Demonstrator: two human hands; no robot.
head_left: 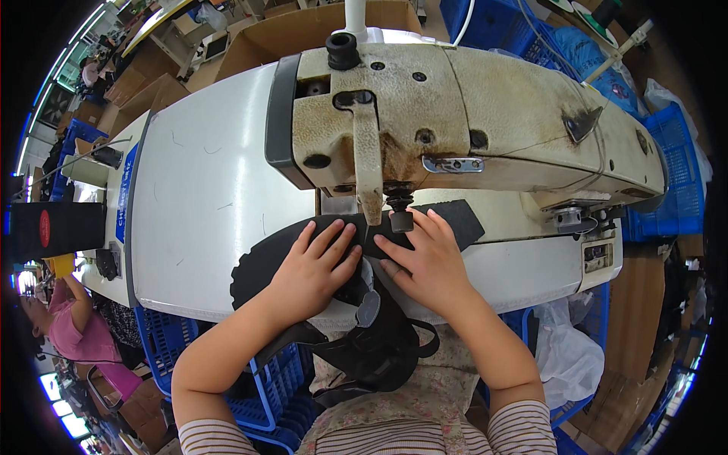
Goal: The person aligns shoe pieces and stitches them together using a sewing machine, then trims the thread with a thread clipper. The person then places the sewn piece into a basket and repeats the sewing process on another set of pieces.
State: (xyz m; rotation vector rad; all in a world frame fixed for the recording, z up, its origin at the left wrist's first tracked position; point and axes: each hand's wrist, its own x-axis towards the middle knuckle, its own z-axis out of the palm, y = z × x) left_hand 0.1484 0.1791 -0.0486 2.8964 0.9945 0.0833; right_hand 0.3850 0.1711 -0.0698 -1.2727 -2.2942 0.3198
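Observation:
A black fabric piece (262, 262) lies across the bed of a sewing machine (485, 98), under its needle area. Its left end has a notched edge, and a flat dark end sticks out past my right fingers. My left hand (315, 269) presses on it left of the needle, fingers spread. Just right of the needle, my right hand (428, 262) rests on the same piece with its fingers apart. From between my hands, soft black material (371, 345) with a loop and a grey patch (368, 309) hangs over the table edge into my lap. My palms hide part of the piece.
The white machine table (201, 174) stretches left, with loose thread bits on it. Blue crates (262, 394) stand below the edge, one at right holding white plastic bags (565, 353). Cardboard boxes (318, 30) are behind the machine. Another person in pink (80, 326) is at far left.

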